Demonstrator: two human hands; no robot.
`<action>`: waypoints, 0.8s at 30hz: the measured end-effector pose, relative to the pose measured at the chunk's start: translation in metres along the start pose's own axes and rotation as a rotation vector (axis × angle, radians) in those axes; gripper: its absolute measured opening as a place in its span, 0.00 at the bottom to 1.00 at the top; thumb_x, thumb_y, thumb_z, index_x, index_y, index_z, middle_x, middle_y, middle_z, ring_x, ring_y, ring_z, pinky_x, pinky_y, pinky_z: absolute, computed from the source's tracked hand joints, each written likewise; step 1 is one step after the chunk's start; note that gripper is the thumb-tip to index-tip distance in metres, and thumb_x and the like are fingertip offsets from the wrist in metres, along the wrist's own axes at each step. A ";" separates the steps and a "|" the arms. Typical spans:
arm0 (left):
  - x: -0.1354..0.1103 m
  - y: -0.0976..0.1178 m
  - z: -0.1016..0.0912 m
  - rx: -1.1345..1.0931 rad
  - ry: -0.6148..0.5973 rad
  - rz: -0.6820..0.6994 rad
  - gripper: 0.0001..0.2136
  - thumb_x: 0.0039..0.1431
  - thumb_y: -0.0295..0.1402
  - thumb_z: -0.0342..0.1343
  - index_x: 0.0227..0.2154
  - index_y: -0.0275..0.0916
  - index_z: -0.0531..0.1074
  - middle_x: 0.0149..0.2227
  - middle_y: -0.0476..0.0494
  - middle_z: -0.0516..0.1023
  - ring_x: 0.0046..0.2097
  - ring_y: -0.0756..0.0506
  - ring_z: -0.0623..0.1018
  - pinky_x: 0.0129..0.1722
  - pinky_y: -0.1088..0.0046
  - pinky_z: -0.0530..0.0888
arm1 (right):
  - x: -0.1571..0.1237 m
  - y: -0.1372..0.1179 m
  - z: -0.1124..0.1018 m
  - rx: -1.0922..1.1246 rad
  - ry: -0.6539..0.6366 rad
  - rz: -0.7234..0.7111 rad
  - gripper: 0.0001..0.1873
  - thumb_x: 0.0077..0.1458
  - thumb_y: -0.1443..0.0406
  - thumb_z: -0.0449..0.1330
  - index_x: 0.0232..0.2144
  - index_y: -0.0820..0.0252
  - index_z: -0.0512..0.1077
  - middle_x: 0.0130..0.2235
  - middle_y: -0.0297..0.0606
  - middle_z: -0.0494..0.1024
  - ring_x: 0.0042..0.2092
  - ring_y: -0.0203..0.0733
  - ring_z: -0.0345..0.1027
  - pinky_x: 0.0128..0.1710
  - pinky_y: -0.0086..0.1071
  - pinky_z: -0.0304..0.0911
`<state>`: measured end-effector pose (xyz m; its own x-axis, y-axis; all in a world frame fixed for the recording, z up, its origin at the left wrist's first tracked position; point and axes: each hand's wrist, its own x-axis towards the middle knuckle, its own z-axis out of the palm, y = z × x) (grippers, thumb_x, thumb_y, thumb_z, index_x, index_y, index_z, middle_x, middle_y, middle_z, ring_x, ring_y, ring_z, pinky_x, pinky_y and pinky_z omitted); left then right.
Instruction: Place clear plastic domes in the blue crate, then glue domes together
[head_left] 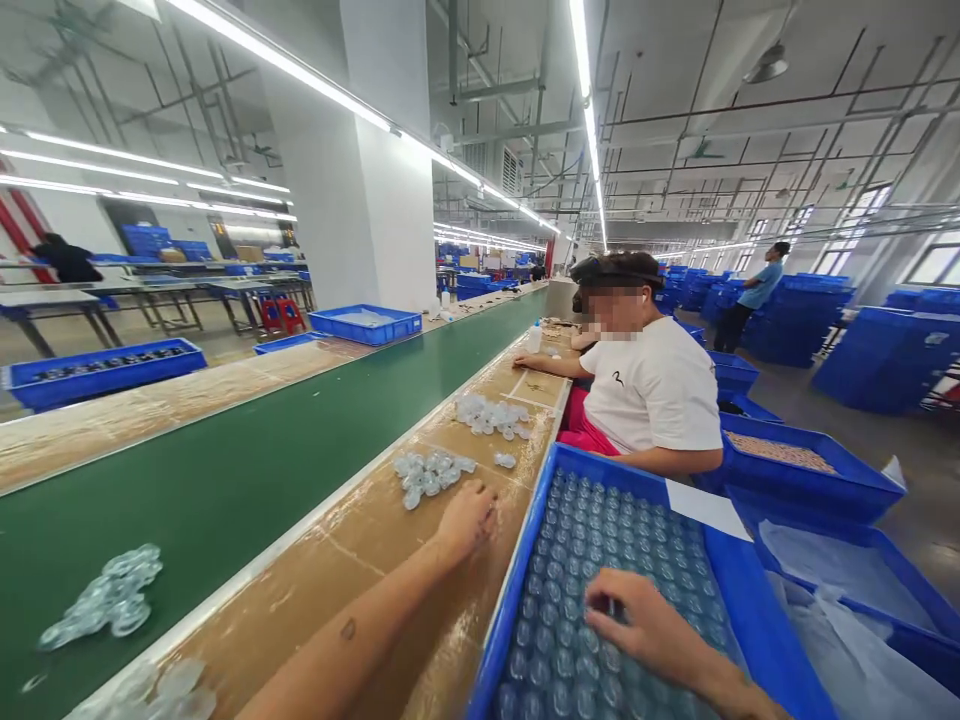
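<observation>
My left hand rests low over the brown work surface, its fingers curled down so that anything under them is hidden. Just beyond it lies a pile of clear, rounded plastic pieces, with a single clear piece to its right. My right hand hovers over a blue tray, its thumb and fingers bent with a gap between them and nothing visible in it. Rows of clear domed pieces fill the tray. A white paper lies across its far right rim.
A green conveyor belt runs along the left, carrying a clump of clear pieces. Another pile lies farther along the bench. A seated person works close by beyond the tray. Blue bins stand to the right.
</observation>
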<state>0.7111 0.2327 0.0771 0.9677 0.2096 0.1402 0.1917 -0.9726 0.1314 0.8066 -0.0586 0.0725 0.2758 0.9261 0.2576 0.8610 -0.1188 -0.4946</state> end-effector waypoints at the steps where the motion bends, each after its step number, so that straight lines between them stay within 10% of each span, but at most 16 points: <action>1: 0.013 -0.023 -0.001 0.026 0.023 -0.072 0.13 0.65 0.25 0.48 0.49 0.30 0.72 0.51 0.33 0.72 0.54 0.38 0.71 0.55 0.61 0.67 | 0.038 0.005 0.007 -0.024 -0.011 0.039 0.05 0.60 0.68 0.59 0.33 0.66 0.74 0.34 0.33 0.63 0.35 0.47 0.64 0.36 0.24 0.65; 7: 0.063 -0.088 0.020 0.145 0.038 -0.202 0.19 0.65 0.28 0.53 0.58 0.34 0.68 0.60 0.32 0.68 0.64 0.33 0.64 0.61 0.47 0.60 | 0.227 0.055 0.060 -0.180 0.166 0.261 0.18 0.62 0.86 0.68 0.51 0.74 0.72 0.48 0.42 0.61 0.50 0.56 0.56 0.57 0.34 0.58; 12: 0.077 -0.097 0.025 0.200 -0.005 -0.104 0.10 0.68 0.31 0.52 0.46 0.35 0.75 0.45 0.39 0.77 0.57 0.38 0.71 0.60 0.49 0.62 | 0.266 0.082 0.080 -0.141 0.188 0.356 0.14 0.72 0.84 0.73 0.42 0.73 0.72 0.44 0.40 0.62 0.50 0.60 0.55 0.60 0.47 0.54; 18: 0.069 -0.088 0.013 0.132 -0.052 0.009 0.11 0.66 0.25 0.52 0.48 0.34 0.73 0.49 0.40 0.74 0.48 0.44 0.75 0.52 0.63 0.70 | 0.196 0.078 0.034 0.093 0.240 0.282 0.13 0.67 0.70 0.67 0.51 0.69 0.72 0.44 0.38 0.63 0.45 0.52 0.61 0.52 0.30 0.63; 24: 0.057 -0.070 0.013 0.156 -0.103 -0.008 0.07 0.65 0.27 0.53 0.41 0.32 0.75 0.47 0.38 0.75 0.49 0.41 0.75 0.52 0.57 0.70 | 0.012 0.039 -0.043 0.320 0.306 0.302 0.38 0.54 0.41 0.56 0.47 0.72 0.73 0.41 0.41 0.64 0.36 0.56 0.64 0.35 0.29 0.69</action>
<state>0.7552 0.3119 0.0633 0.9761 0.2142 0.0371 0.2151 -0.9763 -0.0228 0.8614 -0.0671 0.0918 0.6439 0.7154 0.2712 0.5639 -0.2042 -0.8002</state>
